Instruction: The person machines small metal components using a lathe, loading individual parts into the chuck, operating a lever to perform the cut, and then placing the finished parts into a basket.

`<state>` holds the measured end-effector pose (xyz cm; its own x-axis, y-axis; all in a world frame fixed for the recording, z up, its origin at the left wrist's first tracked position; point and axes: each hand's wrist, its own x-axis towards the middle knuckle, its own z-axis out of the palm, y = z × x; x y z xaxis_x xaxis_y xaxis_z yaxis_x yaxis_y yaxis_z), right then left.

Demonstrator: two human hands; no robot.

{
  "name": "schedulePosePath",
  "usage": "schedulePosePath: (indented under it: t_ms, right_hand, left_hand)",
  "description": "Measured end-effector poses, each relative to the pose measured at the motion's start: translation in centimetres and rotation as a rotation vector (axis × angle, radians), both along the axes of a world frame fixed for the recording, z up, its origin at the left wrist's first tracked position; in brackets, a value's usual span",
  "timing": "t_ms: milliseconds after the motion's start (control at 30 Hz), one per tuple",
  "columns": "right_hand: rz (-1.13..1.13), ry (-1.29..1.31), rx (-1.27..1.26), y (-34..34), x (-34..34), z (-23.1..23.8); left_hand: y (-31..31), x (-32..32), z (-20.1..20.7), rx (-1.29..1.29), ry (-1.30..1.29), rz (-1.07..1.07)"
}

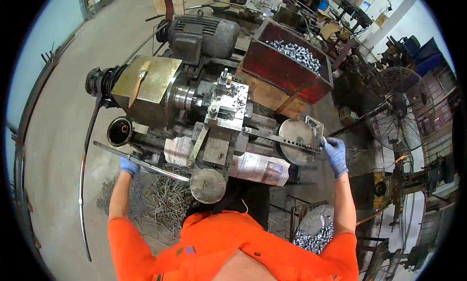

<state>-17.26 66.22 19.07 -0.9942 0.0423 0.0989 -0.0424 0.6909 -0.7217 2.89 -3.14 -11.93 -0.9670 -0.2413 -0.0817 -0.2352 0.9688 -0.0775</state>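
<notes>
Orange shirt [219,235], left hand [130,166] by lever [160,170], right hand [336,157] curled, grips unclear, fan [399,105], bin [272,64]

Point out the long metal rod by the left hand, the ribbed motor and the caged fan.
Long metal rod [146,164], head view: middle of its shaft.
Ribbed motor [209,36], head view: its casing.
Caged fan [399,108], head view: its hub.

Left hand [130,166] partly hidden behind metal bar [163,170]; orange shirt [219,232] cut off by lower edge; print on paper sheet [260,168] illegibly small.
</notes>
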Motion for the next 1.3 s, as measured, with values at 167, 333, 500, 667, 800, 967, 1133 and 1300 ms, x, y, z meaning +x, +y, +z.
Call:
schedulePosePath:
  t_ms: [167,333,500,667,800,967,1133,1300]
  right_hand:
    - [-0.070,0.075,0.410,8.2,-2.3,-3.9]
    - [0.077,-0.044,1.141,16.2,-5.6,-7.2]
    - [-0.050,-0.334,1.125,16.6,-7.0,-8.2]
    - [-0.285,-0.412,0.991,19.7,-2.6,-9.3]
    - [-0.394,-0.407,0.962,26.0,6.2,-11.5]
    - [-0.551,-0.501,0.925,35.3,24.8,-15.3]
    - [-0.730,-0.488,0.871,31.4,30.1,-17.0]
    - [-0.753,-0.491,0.849,30.0,30.2,-16.2]
  left_hand:
    - [-1.0,1.0,1.4,0.004,-0.227,0.324]
    - [-1.2,4.1,9.6,0.233,-0.091,0.447]
    - [-2.2,6.4,13.6,0.876,0.572,0.721]
    - [-1.5,4.9,14.7,1.041,0.818,0.908]
    - [-2.7,1.0,9.8,0.921,1.058,1.099]
    - [1.3,-3.5,11.9,0.983,1.161,1.178]
    - [1.2,-2.6,12.2,1.056,1.265,1.160]
    - [2.9,-2.9,14.2,1.049,1.222,1.152]
